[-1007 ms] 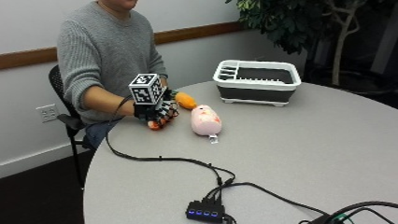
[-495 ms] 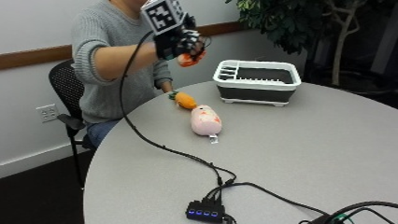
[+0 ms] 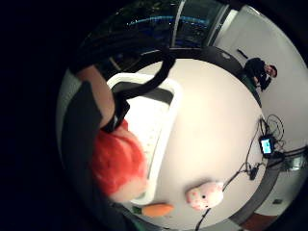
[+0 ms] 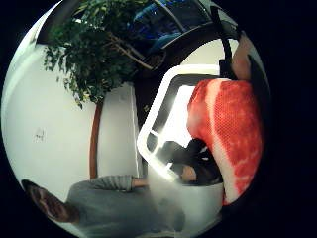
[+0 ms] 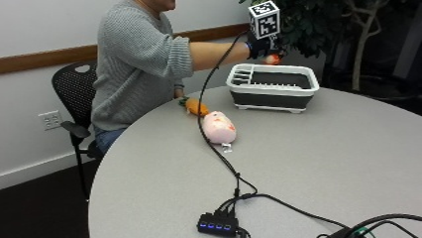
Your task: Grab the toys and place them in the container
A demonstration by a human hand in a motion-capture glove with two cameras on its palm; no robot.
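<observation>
Nearest the outside camera, a black USB hub (image 5: 216, 224) with blue lights sits at the edge of the round grey table (image 5: 342, 163), its cables trailing across the top. Farther in lies a pink plush toy (image 5: 219, 126) on its side, and just beyond it, close to the seated person's grey sweater (image 5: 135, 54), an orange carrot toy (image 5: 196, 106) with a green tip; the two are near each other but apart. Past them stands the container (image 5: 272, 88), a white-rimmed dish tub with dark walls and a slotted compartment at one end. The gloved right hand (image 5: 262, 47) is raised above the container's rear rim, arm stretched out, and its fingers curl round a red-and-white toy (image 4: 229, 126) (marbled like a slab of meat, though the fabric is seen only close up). In the palm views this toy fills the space beside the palm, over the container's white interior; it appears not to touch the tub. Behind stands a leafy plant (image 5: 330, 20).
</observation>
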